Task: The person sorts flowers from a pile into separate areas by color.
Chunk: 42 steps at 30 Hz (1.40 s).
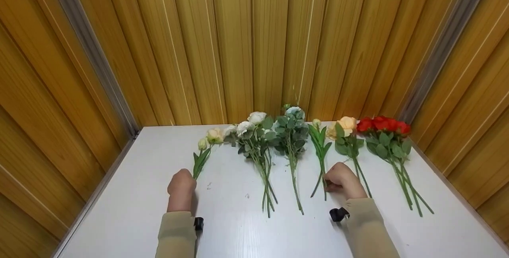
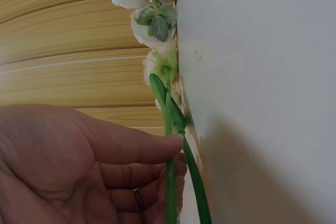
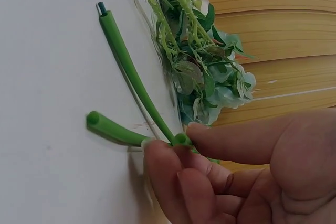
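My left hand (image 1: 182, 182) is at the left of the white table. Between thumb and fingers it pinches the green stem (image 2: 170, 187) of an artificial tulip with a pale bud (image 1: 203, 144) and long leaves (image 1: 201, 161). A cream flower (image 1: 215, 135) lies just beyond that bud. Right of centre, my right hand (image 1: 342, 177) pinches a green stem (image 3: 181, 139) of another pale-budded tulip (image 1: 317, 123). Two more green stem ends (image 3: 131, 72) stick out past the right fingertips. Parts of both held stems are hidden by the fingers.
Between the hands lie white flowers (image 1: 257, 117) and a pale blue bunch (image 1: 292, 130). A peach flower (image 1: 347, 125) and red flowers (image 1: 384, 123) lie to the right. Wood-patterned panels (image 1: 270, 51) border the white table (image 1: 238, 230). Small bits are scattered on it.
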Motion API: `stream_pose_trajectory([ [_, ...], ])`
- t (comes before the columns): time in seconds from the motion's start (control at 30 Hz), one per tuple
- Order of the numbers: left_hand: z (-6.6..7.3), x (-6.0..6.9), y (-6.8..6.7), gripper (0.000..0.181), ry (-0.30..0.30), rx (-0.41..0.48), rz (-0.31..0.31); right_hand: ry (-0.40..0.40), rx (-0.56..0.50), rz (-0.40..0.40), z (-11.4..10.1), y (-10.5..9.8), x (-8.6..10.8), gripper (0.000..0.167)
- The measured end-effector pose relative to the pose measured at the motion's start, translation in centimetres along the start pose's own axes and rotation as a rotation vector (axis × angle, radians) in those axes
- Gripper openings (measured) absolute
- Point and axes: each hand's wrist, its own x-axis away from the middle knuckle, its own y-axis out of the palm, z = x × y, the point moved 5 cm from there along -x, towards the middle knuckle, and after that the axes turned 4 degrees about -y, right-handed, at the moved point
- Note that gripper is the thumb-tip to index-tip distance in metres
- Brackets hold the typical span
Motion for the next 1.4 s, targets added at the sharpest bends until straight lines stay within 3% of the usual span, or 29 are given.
stream_pose_trajectory([
  [0.2, 0.2, 0.3, -0.4, 0.017, 0.007, 0.027, 0.008, 0.026, -0.021, 0.006, 0.1, 0.2, 0.1, 0.019],
  [0.6, 0.9, 0.8, -1.3, 0.016, 0.029, 0.135, 0.097, 0.061, -0.087, 0.022, 0.3, 0.1, 0.4, 0.023],
  [0.8, 1.5, 0.8, -1.3, 0.011, 0.085, 0.196, 0.128, 0.069, -0.031, 0.020, -0.1, -0.1, 0.4, 0.028],
  [0.93, 1.8, 0.7, -1.5, 0.016, 0.108, 0.227, 0.150, 0.048, 0.026, 0.030, -0.4, -0.4, 0.4, 0.030],
  [1.13, 2.4, 0.7, -1.6, 0.020, 0.108, 0.356, 0.128, 0.023, 0.001, 0.065, -1.1, -0.9, 0.7, 0.031],
  [1.3, 3.4, 1.0, -1.7, 0.020, 0.178, 0.434, 0.131, -0.011, 0.024, 0.104, -2.0, -1.0, 1.2, 0.030],
  [1.4, 3.9, 1.2, -1.6, 0.018, 0.223, 0.499, 0.106, -0.068, 0.091, 0.129, -2.9, -0.9, 1.6, 0.028],
])
